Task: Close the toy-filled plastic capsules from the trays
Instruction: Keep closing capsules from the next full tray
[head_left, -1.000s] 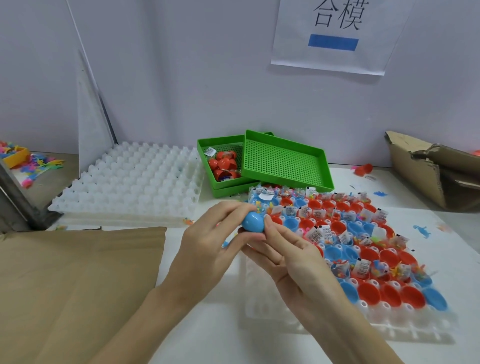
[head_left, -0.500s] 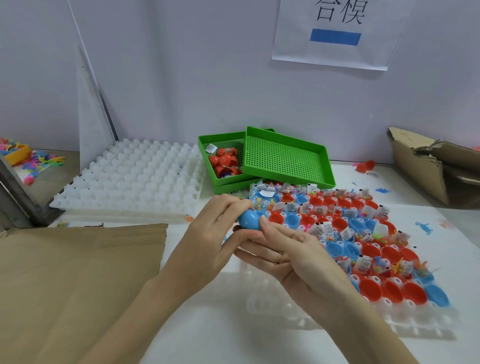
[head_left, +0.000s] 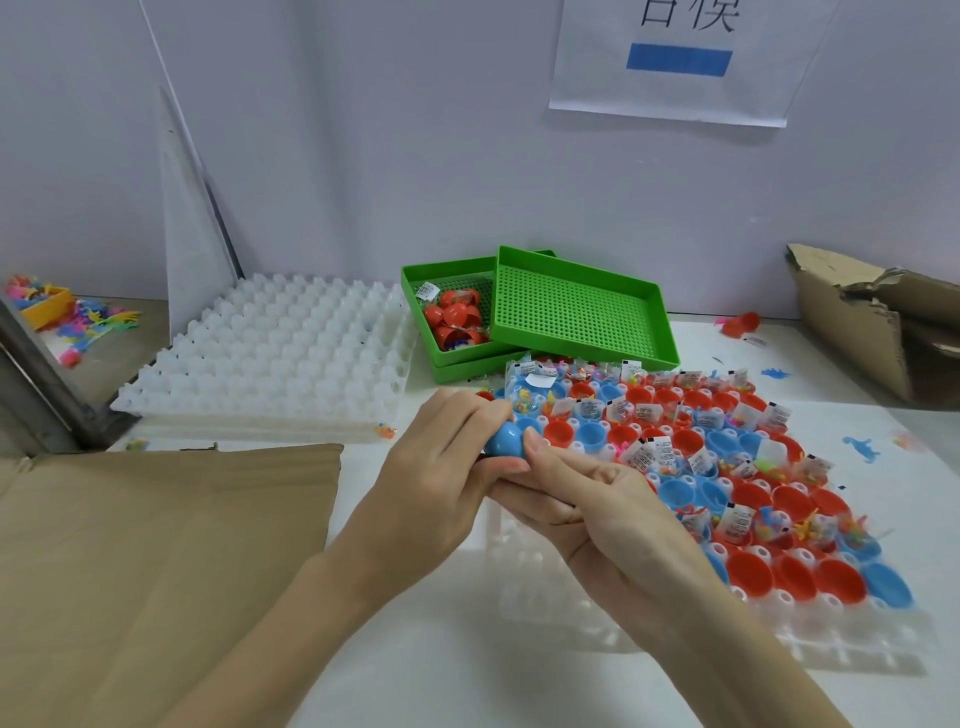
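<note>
A blue capsule (head_left: 503, 441) sits between my two hands, just left of the filled tray. My left hand (head_left: 441, 478) wraps its fingers over the capsule from the left. My right hand (head_left: 597, 499) lies palm up under it, thumb pressing on the capsule's right side. The white dimpled tray (head_left: 857, 644) on the right holds several open red and blue capsule halves (head_left: 789, 574), many with small toys and paper slips. Two stacked green trays (head_left: 582, 306) behind it hold red closed capsules (head_left: 454, 317).
An empty white dimpled tray (head_left: 270, 358) lies at the back left. A flat cardboard sheet (head_left: 156, 561) covers the near left. A torn cardboard box (head_left: 872, 317) stands at the back right. Loose coloured toys (head_left: 78, 322) lie far left.
Both hands have stayed together on the blue capsule and shifted slightly left and toward me; the right thumb has slid along the capsule's side.
</note>
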